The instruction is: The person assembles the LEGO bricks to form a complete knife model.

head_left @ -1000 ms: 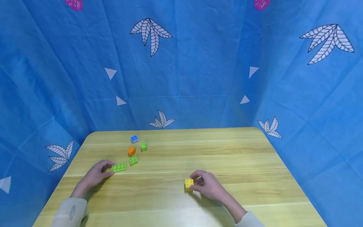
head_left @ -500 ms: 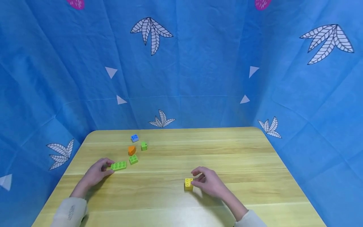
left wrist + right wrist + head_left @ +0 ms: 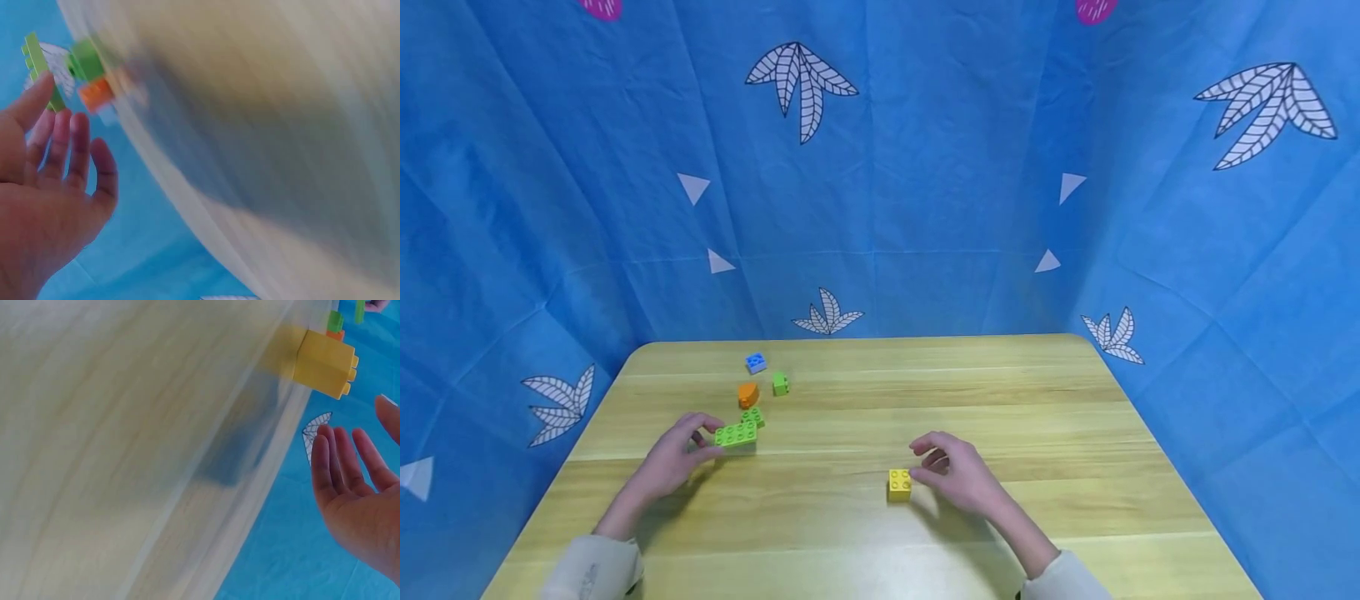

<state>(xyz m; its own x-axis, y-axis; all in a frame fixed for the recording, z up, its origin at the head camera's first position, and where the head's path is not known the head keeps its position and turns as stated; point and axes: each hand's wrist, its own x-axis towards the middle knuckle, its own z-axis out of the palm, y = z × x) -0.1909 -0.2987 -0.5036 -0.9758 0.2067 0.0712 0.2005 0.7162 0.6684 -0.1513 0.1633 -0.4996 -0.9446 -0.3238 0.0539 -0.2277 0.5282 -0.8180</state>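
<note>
L hand (image 3: 676, 460) pinched long green brick (image 3: 736, 434) by one end — slim grip, so twist/drop was poss. — while R hand (image 3: 961, 478), fingers loose, hung nr yellow brick (image 3: 899, 487).

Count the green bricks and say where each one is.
3: a long green brick in the left hand, a small green brick partly hidden behind it, a green piece right of the orange brick.

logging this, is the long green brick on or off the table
Off: left wrist view shows left hand holding the long green brick above the table.
</note>
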